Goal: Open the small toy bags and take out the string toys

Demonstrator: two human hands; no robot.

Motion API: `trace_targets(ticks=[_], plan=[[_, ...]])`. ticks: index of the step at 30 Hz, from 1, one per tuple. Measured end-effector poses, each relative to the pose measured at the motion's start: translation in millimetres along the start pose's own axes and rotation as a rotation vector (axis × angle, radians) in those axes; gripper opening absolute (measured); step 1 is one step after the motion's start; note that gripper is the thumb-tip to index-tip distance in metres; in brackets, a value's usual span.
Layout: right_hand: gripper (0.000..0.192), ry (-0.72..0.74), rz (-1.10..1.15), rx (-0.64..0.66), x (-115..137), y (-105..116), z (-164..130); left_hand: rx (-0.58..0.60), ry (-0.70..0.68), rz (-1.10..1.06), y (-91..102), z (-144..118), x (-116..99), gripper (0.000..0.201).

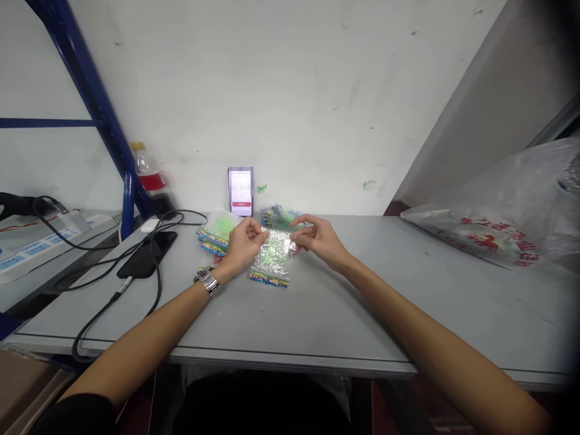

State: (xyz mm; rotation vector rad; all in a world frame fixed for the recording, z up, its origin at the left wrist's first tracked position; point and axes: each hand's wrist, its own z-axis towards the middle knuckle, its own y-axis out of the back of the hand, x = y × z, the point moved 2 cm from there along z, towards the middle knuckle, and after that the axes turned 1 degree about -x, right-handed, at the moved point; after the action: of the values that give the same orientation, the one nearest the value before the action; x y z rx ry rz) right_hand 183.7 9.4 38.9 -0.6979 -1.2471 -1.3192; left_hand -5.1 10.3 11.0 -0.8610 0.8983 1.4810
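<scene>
A small clear plastic bag (273,254) with bright green bits inside lies between my hands, its colourful printed strip towards me. My left hand (244,243) pinches the bag's far left corner between thumb and fingers. At the far right corner my right hand (317,238) grips the edge with bent fingers, the index finger raised a little. Beyond the bag is a pile of similar flat packets (280,216). More packets (220,232) with green contents and printed strips lie left of my left hand, partly hidden by it.
A lit phone (241,192) leans against the wall. On the left are a black phone (147,255) with cables, a cola bottle (151,175), a blue metal frame (97,99) and a power strip (49,244). A large plastic bag (498,223) sits at right on the grey table (353,326).
</scene>
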Motion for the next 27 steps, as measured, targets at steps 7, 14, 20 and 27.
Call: trace_targets(ticks=[7, 14, 20, 27], plan=[[0.009, -0.019, -0.056, 0.056, -3, 6, 6, 0.002, 0.057, -0.071, 0.1, 2, 3, 0.023], [0.015, 0.008, 0.047, -0.047, -3, 13, 8, 0.209, 0.167, -0.083, -3.4, -2, 5, 0.029], [0.023, -0.037, 0.072, -0.195, -2, 15, 7, 0.057, -0.054, 0.15, 11.9, 12, -7, 0.012], [0.018, -0.059, 0.017, -0.198, -6, 15, 8, -0.289, 0.002, 0.918, 71.3, 34, -21, 0.018]])
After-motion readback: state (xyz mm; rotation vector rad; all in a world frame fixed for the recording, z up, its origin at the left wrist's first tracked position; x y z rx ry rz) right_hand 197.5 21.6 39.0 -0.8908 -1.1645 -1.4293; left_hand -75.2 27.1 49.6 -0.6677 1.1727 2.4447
